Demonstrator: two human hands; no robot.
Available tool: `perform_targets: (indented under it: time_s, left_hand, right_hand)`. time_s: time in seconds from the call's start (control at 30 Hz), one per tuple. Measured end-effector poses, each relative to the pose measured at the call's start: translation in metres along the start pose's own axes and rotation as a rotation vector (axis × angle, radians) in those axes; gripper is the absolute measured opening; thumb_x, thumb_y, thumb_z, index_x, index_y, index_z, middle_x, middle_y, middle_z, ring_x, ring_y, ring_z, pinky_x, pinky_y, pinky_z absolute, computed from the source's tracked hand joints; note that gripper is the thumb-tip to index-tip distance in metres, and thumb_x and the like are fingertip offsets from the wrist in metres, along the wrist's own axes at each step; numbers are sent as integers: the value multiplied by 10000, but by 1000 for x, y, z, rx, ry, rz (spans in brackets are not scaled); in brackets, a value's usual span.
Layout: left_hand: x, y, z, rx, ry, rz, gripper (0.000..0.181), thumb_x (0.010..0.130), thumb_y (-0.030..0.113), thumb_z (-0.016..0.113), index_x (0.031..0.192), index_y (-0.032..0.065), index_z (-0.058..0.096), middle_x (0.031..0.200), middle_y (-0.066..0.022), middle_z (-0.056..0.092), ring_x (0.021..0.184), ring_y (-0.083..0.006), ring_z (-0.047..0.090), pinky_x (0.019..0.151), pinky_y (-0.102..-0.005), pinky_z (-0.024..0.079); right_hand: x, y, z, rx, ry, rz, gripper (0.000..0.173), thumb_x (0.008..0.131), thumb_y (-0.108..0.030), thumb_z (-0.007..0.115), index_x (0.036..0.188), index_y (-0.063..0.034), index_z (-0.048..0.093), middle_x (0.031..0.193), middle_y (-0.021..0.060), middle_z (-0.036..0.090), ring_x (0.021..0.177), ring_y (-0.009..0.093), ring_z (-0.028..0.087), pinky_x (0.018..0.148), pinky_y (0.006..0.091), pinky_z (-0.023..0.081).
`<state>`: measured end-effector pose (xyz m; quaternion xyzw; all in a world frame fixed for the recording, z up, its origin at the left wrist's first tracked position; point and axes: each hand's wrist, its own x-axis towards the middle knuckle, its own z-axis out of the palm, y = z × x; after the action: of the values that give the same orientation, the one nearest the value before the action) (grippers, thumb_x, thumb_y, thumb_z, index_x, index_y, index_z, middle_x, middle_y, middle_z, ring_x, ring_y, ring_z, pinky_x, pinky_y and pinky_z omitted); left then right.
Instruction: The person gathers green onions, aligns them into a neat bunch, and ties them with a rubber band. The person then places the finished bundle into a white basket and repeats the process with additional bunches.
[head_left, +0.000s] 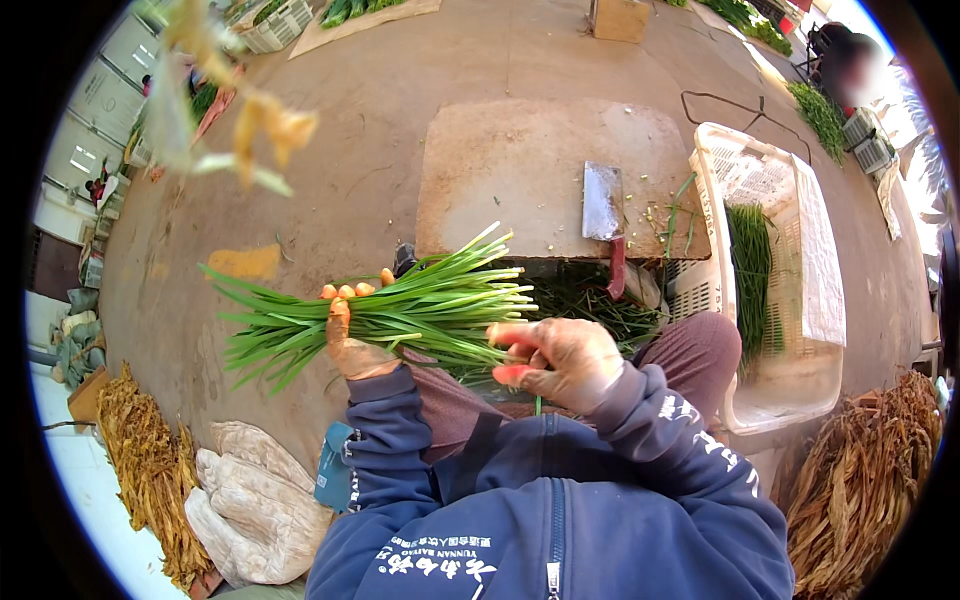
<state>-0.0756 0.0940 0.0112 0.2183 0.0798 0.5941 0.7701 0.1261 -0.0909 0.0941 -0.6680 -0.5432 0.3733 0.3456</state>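
Note:
My left hand is wrapped around a bundle of garlic chives, held level above my lap. The green leaf tips fan out to the left, and the pale cut ends point right. At the lower pale ends, the thumb and forefinger of my right hand pinch some of the stems. Ahead lies a worn board bearing a cleaver, whose red handle overhangs the near edge. Small pale trimmings are scattered around the blade. Loose green leaves lie in shadow below the board.
At my right stands a white plastic crate with chives inside. Dried brown leaves are heaped nearby, with another dried heap and a pale sack at left. A blurred withered stalk hangs close to the camera. A person is far right.

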Motion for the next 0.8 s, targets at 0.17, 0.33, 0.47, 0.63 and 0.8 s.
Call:
perform_targets:
  time_s: [0.17, 0.33, 0.47, 0.63, 0.8]
  left_hand:
    - [-4, -4, 3, -27, 55, -37, 177, 868, 122, 672, 1038, 169, 679, 974, 15, 695, 912, -185, 640, 1062, -566, 385]
    - [-6, -5, 5, -78, 95, -32, 169, 859, 128, 687, 1022, 170, 686, 964, 20, 693, 907, -181, 637, 1066, -563, 384]
    - [-4, -4, -3, -82, 102, -31, 158, 861, 147, 692, 1016, 174, 699, 977, 24, 699, 912, -172, 634, 1076, -554, 377]
    - [-5, -8, 1, -88, 57, -34, 137, 877, 165, 679, 1011, 176, 709, 990, 28, 707, 925, -164, 631, 1097, -544, 353]
    - [-5, -8, 3, -54, -5, -39, 152, 891, 161, 662, 1035, 183, 705, 996, 32, 704, 942, -159, 631, 1109, -531, 341]
  right_hand:
    - [-1, 14, 13, 177, 93, 21, 213, 844, -48, 670, 1052, -49, 713, 734, 77, 678, 660, 116, 637, 648, 247, 505]
    - [-15, 57, 3, 230, 202, 317, 129, 895, -171, 668, 932, -51, 700, 812, 78, 703, 674, 110, 637, 637, 264, 512]
    - [-13, 57, 0, 917, 218, 443, 211, 938, -220, 646, 999, -21, 676, 818, 29, 705, 554, 62, 535, 532, 210, 436]
    - [4, 47, 10, 1114, -19, 502, 309, 959, -269, 610, 1187, -64, 645, 696, -9, 641, 510, 29, 505, 475, 167, 377]
    - [15, 50, 25, 1200, 4, 601, 302, 933, -299, 644, 1153, -96, 598, 654, -31, 596, 475, 41, 439, 474, 203, 369]
